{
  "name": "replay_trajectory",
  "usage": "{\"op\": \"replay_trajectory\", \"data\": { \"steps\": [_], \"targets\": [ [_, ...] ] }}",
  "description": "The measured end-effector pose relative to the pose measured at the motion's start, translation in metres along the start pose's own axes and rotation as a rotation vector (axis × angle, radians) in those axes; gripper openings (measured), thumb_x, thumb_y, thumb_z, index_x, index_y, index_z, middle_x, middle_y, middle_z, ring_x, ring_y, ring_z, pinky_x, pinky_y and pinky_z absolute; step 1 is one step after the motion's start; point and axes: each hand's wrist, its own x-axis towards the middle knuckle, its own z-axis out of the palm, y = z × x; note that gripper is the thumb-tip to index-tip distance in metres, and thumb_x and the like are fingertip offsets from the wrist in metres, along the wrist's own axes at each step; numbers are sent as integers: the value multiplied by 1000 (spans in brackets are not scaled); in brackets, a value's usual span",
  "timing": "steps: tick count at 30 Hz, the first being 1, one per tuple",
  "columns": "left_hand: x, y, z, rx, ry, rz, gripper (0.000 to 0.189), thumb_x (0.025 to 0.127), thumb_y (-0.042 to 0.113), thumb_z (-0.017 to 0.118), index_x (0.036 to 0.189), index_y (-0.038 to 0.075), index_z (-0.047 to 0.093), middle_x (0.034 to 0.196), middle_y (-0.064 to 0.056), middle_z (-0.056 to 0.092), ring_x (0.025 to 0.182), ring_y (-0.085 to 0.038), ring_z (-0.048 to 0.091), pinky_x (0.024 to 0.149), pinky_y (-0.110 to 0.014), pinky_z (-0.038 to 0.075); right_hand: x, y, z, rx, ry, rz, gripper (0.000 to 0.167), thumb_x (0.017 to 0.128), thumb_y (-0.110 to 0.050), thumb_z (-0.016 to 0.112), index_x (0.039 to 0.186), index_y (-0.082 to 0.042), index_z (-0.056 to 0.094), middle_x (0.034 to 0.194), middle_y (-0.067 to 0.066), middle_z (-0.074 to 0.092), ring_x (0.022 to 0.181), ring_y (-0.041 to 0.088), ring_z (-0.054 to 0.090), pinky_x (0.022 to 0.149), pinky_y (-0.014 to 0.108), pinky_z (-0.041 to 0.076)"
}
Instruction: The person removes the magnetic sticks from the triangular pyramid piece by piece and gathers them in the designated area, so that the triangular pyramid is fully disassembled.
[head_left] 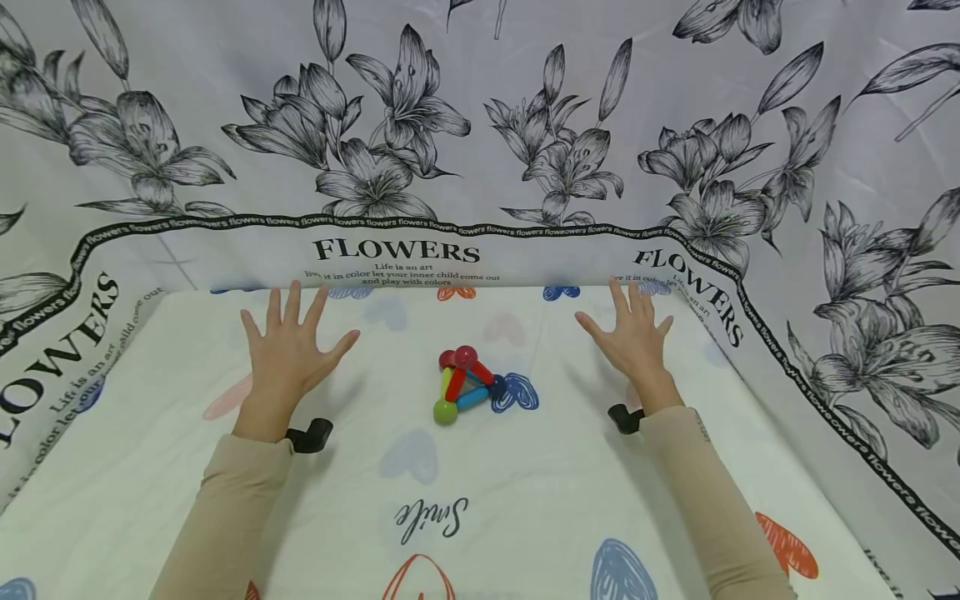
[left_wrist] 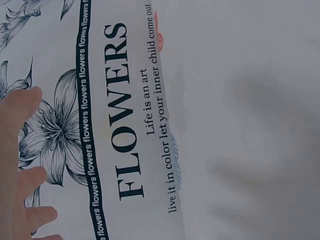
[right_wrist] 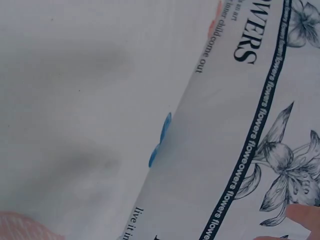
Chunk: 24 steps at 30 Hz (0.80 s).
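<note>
Between the two hands, a small ball-and-rod toy structure (head_left: 454,390) sits on the white cloth. Red, green and dark blue balls join its red, blue and yellow-green rods. To its left my left hand (head_left: 288,354) is held over the cloth with fingers spread, holding nothing. My right hand (head_left: 630,337), also empty with fingers spread, is off to the structure's right. Some left fingers (left_wrist: 35,175) show at the edge of the left wrist view, and a bit of the right fingers (right_wrist: 302,215) in the right wrist view's corner.
The table cloth (head_left: 525,500) is printed with hearts and the word Smile. A flower-print curtain (head_left: 555,257) lettered FLOWERS rises behind the table and along both sides. Each wrist wears a small black device, such as the left wrist device (head_left: 311,436).
</note>
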Motion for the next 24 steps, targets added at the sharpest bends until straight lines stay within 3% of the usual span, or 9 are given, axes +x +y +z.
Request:
{"op": "replay_trajectory", "data": {
  "steps": [7,11,18,24],
  "targets": [
    [-9,10,-2,-76,68,70,74,93,58,46,151,13,31,158,-23,25,145,-45,22,115,-72,14,-5,-5,2,193,-3,-77,79,93,-51,56,152,-10,24,158,19,28,145,42,25,116,63,25],
    [-13,18,-3,-143,123,140,65,96,46,50,148,9,37,154,-23,33,141,-44,30,115,-66,22,-7,-8,4,265,3,-117,67,93,-37,61,146,-5,36,152,20,37,142,39,33,117,56,30],
    [-20,29,2,-250,280,289,51,91,25,62,136,3,52,141,-24,51,128,-42,50,107,-56,42,-17,-20,6,385,-9,-171,54,94,-25,61,140,-1,44,145,23,46,134,40,44,111,54,40],
    [-23,41,6,-343,258,340,45,92,24,64,132,6,57,135,-18,60,124,-37,56,102,-53,47,-24,-31,12,454,-22,-225,49,94,-21,62,136,0,48,142,21,51,130,37,50,106,52,46]
  ]
}}
